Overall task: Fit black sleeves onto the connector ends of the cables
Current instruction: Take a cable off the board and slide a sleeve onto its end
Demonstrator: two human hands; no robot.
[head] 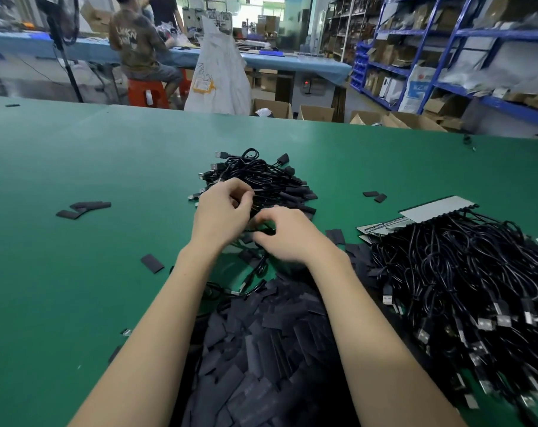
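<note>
A heap of flat black sleeves (pixel 261 349) lies on the green table (pixel 77 272) between my forearms. Beyond my hands sits a pile of black cables (pixel 261 177) whose connector ends wear sleeves. A big pile of bare USB cables (pixel 464 272) fills the right side. My left hand (pixel 221 211) has its fingers curled, pinching a thin black cable at the near edge of the far pile. My right hand (pixel 286 235) sits close beside it, fingers curled round the same cable (pixel 263 231); what its fingertips hold is hidden.
Loose sleeves (pixel 83 208) lie scattered at the left and at the right (pixel 375 195) of the table. A grey card (pixel 437 208) pokes out behind the right cable pile. Past the far table edge are cardboard boxes, a white sack, blue shelving and seated people.
</note>
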